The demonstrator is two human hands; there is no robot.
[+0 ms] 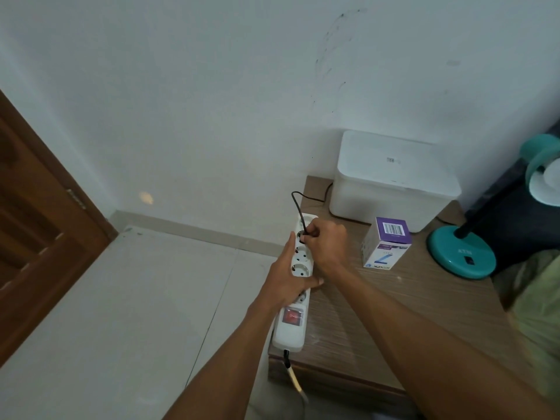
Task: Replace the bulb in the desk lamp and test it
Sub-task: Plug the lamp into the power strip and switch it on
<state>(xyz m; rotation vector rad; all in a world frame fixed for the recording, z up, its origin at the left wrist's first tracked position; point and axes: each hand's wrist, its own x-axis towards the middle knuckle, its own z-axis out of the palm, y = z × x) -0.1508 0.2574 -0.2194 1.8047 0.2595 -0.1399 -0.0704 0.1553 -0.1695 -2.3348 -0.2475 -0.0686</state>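
Observation:
A white power strip (293,334) with a red switch lies along the left edge of a wooden bedside table (394,301). My left hand (288,277) grips the strip around its middle. My right hand (328,242) pinches a black plug (304,234) at a socket near the strip's far end; its black cord (298,204) loops up and back toward the white box. The teal desk lamp (462,253) stands at the table's right, its shade (542,174) at the frame edge with a white bulb inside. A purple and white bulb box (388,244) stands mid-table.
A white lidded box (394,177) sits at the back of the table against the wall. A brown wooden door (39,222) is at the left. Pale tiled floor (136,313) lies left of the table. Greenish bedding (536,313) borders the right.

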